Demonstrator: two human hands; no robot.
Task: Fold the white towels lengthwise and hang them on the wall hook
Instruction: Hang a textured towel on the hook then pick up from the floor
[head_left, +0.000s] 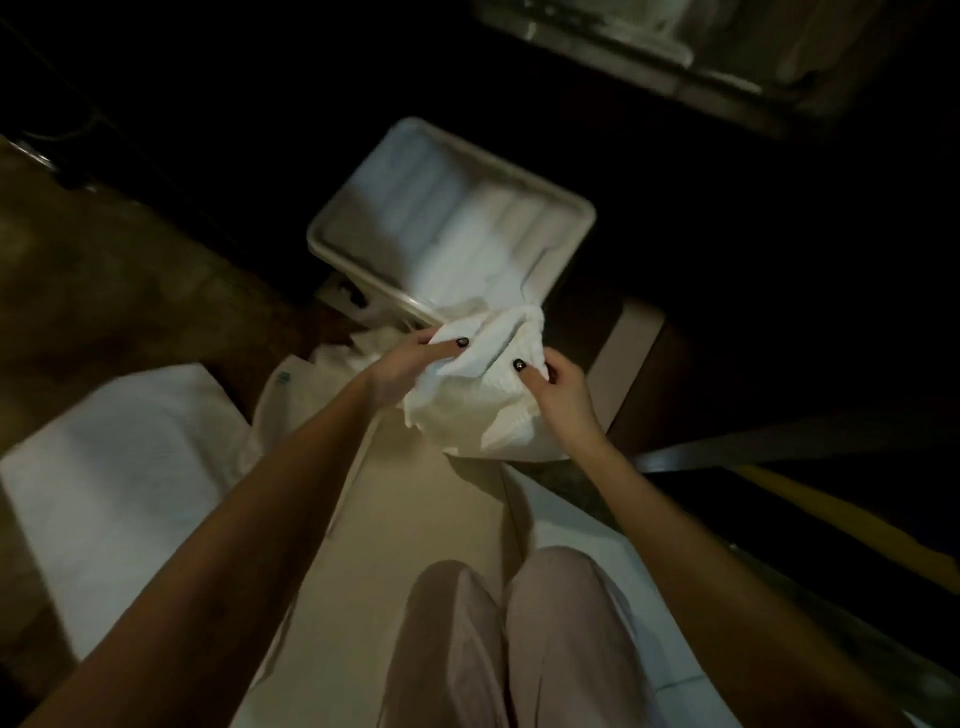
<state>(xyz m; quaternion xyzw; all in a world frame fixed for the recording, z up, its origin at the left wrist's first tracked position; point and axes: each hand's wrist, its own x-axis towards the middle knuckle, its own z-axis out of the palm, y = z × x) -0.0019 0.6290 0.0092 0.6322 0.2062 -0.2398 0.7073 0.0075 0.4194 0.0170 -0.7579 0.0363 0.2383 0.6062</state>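
Note:
A crumpled white towel (483, 400) hangs in front of me at the centre of the head view, held up by both hands. My left hand (410, 364) pinches its upper left part, thumb on top. Its upper right part is pinched by my right hand (558, 389). Behind the towel stands a white plastic bin (363, 192) with more white towels (467, 228) piled inside. No wall hook shows in the dim scene.
A flat white cloth or sheet (119, 467) lies at the left. A pale bag (283, 400) sits beside the bin. My legs in light trousers (509, 639) fill the bottom. A yellow bar (810, 499) crosses the dark right side. A pale ledge (623, 31) is at top right.

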